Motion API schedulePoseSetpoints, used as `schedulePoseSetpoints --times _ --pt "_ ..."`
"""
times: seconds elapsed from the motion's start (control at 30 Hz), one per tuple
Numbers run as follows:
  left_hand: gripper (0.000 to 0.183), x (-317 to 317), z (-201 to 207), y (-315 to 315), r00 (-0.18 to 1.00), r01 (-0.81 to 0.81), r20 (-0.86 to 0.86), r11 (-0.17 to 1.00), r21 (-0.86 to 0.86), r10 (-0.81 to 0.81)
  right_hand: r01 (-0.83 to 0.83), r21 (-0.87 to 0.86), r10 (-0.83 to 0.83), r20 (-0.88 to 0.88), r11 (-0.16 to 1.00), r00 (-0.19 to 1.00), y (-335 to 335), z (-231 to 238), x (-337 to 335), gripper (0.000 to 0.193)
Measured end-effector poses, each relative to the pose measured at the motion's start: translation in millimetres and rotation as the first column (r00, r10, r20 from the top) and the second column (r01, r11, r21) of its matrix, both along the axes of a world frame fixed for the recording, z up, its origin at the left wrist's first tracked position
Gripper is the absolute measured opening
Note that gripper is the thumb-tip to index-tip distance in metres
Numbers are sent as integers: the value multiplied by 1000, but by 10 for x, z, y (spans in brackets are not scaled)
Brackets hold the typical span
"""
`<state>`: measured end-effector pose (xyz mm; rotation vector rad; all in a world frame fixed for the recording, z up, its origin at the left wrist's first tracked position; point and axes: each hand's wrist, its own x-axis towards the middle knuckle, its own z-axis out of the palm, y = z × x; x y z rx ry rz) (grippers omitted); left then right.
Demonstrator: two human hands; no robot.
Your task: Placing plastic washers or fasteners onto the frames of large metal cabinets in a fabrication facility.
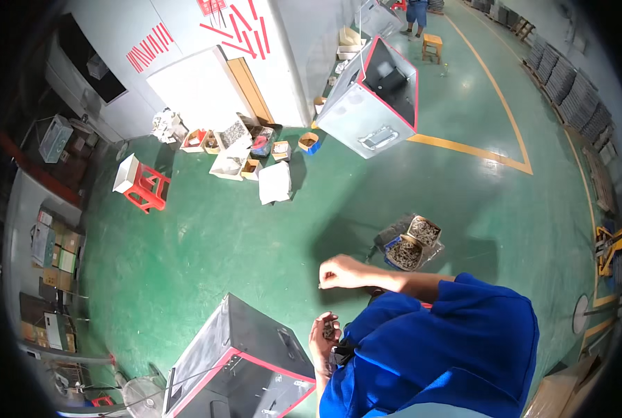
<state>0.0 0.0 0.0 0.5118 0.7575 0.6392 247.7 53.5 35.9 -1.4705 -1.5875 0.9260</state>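
Note:
My left hand [322, 340] is cupped, its fingers curled round a small heap of dark metal pieces [329, 329] in the palm. They look like screws or similar fasteners, too small to tell exactly. Just beyond it my right hand [341, 272] is stretched out in a pinch, with a tiny thing at its fingertips that I cannot make out. Close to my left hand stands a grey metal cabinet [262, 334] with a red-edged opening. On my right, two open boxes [403, 252] of small metal parts sit together above the floor.
A second red-edged cabinet [366, 118] stands farther off. By the wall are several open cartons [229, 165] and a white-covered block [275, 182]. A red stool [147, 184] carries a white box. A fan [144, 396] stands low left. A person [416, 12] is far away near a wooden stool [432, 46].

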Motion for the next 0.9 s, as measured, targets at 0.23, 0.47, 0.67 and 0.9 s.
schedulePoseSetpoints --times 0.23,0.47,0.67,0.9 --pt "21 461 399 236 998 -22 -59 997 -80 17 377 -183 -396 -667 908 631 745 -87 1244 19" --pt "26 646 390 398 997 -75 23 993 -87 78 718 -286 -572 -799 635 188 1411 -39 2614 17" --pt "30 723 396 529 993 -99 -64 995 -32 97 757 -430 -483 -858 493 -173 2193 39 3191 15" --pt "25 586 -9 659 982 -54 181 997 -56 63 740 -516 -400 -845 432 -356 2666 55 3504 15"
